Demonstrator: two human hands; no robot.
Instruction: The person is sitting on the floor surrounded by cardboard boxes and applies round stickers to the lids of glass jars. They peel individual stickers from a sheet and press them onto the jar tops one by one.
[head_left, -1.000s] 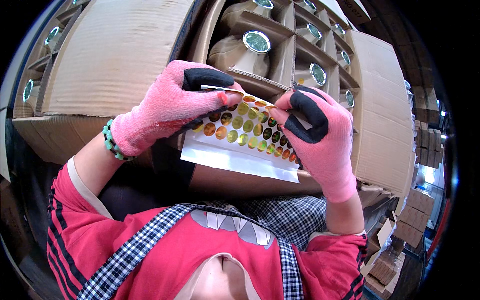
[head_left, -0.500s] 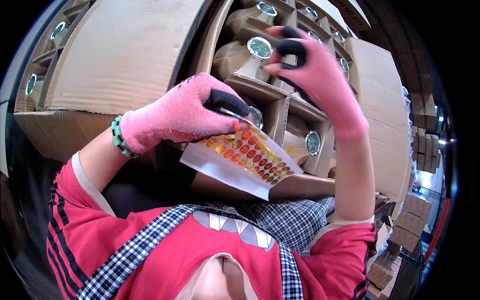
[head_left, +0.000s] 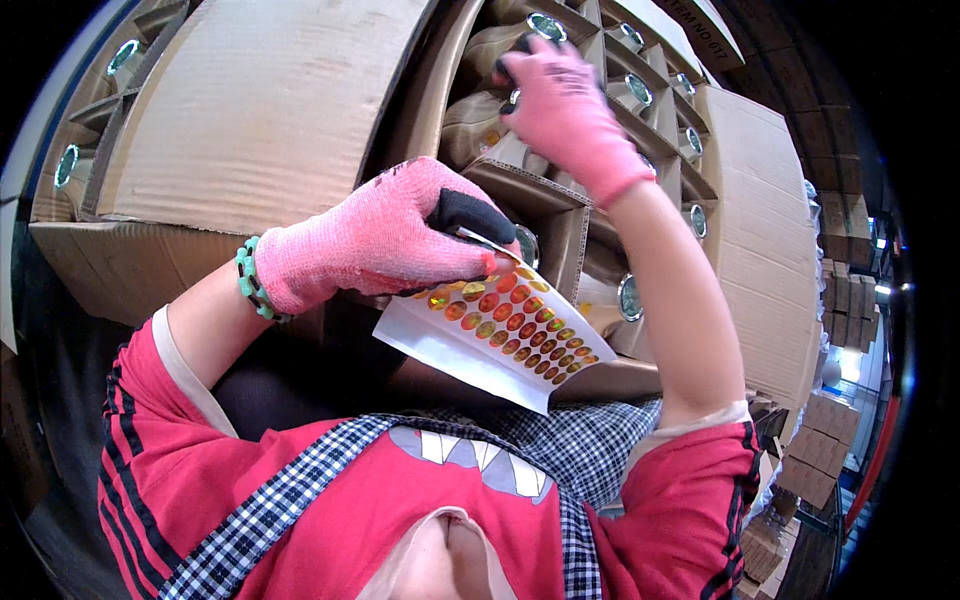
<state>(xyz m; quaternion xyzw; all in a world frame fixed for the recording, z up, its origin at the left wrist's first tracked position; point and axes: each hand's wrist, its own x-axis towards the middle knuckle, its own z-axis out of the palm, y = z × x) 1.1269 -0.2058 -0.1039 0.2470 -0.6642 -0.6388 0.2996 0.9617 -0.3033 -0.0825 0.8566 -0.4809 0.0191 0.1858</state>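
Observation:
My left hand [head_left: 390, 235], in a pink glove with black fingertips, pinches a white sheet of shiny gold and orange oval stickers [head_left: 515, 320] by its upper corner, between thumb and fingers. My right hand [head_left: 565, 100], gloved alike, is over the far left compartments of an open divided carton [head_left: 575, 235]. Its fingers are bent down at a glass piece [head_left: 475, 130] with a rounded pale body, and motion smears them. Whether they hold anything does not show. A small orange-gold patch is on that piece. Similar pieces with round silver-rimmed ends, like this one [head_left: 628, 298], lie in the other compartments.
A closed carton flap [head_left: 250, 100] spreads over a second box at left, where more silver-rimmed pieces [head_left: 67, 166] show. The open carton's right flap [head_left: 755, 230] folds outward. Stacked brown boxes [head_left: 815, 445] stand farther right.
My right hand has moved away from me and left, from above the carton's middle down to the far left compartments. The left hand with the sticker sheet has shifted slightly right.

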